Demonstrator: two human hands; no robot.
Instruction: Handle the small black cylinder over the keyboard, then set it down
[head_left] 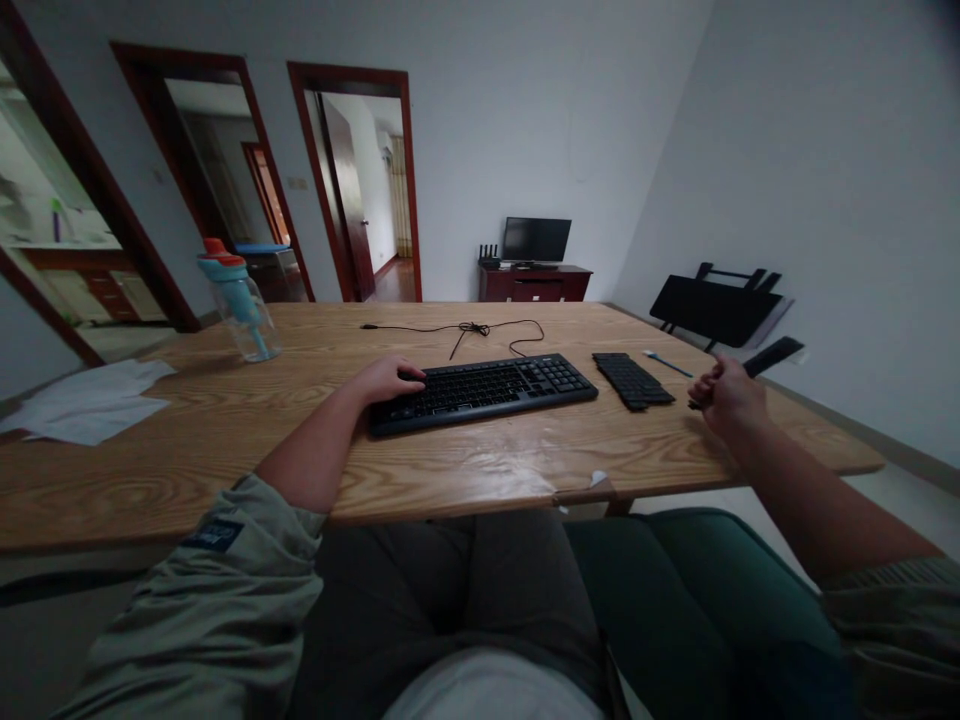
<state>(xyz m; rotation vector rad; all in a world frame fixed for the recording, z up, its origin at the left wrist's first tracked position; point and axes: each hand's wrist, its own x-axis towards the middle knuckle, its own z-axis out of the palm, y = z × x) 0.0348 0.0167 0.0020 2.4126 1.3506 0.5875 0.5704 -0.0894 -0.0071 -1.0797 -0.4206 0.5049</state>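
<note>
On a wooden table (450, 475), a black keyboard (495, 388) lies at centre; the left hand (384, 380) rests on its nine-o'clock end, grip unclear; the right hand (731, 398), at three o'clock, clenches a dark tool (775, 354). Steady left pressure should prevent sliding.

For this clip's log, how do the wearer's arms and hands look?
The left hand and right hand are bare, without gloves. The left sleeve is loose, wrinkled grey-green fabric ending on the forearm, with a dark blue patch bearing pale marks. The right sleeve looks similar but shadowed.
</note>
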